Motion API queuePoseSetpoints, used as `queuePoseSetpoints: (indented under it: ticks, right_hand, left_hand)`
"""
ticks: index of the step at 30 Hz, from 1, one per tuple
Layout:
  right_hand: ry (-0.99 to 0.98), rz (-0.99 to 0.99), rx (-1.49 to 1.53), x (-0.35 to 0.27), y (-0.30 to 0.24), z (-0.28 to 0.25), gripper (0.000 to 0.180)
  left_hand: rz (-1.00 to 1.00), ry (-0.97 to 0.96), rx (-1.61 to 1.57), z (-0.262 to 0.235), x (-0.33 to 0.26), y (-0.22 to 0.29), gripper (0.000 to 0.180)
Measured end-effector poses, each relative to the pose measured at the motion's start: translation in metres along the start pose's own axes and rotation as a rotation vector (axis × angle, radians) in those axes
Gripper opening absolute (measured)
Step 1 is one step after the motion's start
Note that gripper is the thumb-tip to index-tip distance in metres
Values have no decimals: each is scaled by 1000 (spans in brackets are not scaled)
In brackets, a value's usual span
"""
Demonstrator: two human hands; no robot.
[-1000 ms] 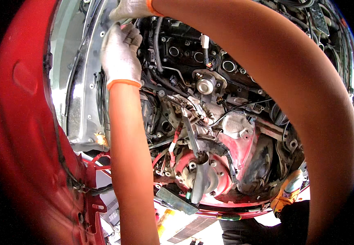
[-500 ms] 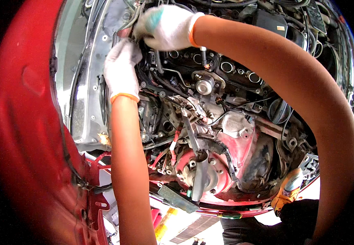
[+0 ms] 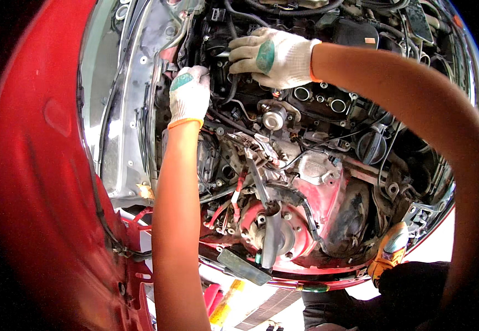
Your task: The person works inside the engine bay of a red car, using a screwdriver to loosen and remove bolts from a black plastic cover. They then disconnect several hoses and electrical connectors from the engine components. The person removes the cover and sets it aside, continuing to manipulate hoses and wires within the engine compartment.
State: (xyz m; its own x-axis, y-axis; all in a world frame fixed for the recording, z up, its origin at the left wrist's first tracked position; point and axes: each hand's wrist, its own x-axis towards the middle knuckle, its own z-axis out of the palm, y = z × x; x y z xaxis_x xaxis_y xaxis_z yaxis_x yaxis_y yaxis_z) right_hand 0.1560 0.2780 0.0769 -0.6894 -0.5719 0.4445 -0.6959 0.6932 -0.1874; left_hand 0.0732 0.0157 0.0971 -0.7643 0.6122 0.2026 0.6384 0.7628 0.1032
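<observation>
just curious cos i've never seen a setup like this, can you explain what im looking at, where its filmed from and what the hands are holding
There is no robot here: these are a person's own hands in pale gloves with orange cuffs, filmed by a wide camera on their head looking down, so straight edges bend.

The left hand is curled at one side of the engine; the right hand reaches over dark parts near a black hose. Whether either holds anything can't be made out.

Around them lie a round silver part, a round black cap and, at far left, a red body panel.
</observation>
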Motion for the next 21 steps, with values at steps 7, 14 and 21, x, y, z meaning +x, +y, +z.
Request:
queuePoseSetpoints:
  ticks: [7,14,21]
  right_hand:
    - [79,69,45,-1,-4,8,40]
    - [47,101,29,-5,-4,1,40]
    - [112,78,74,2,-4,10,37]
  left_hand:
    - [23,-24,120,3,6,12,11]
    - [157,-184,291,2,21,20,8]
    - [141,-168,173,-2,16,14,7]
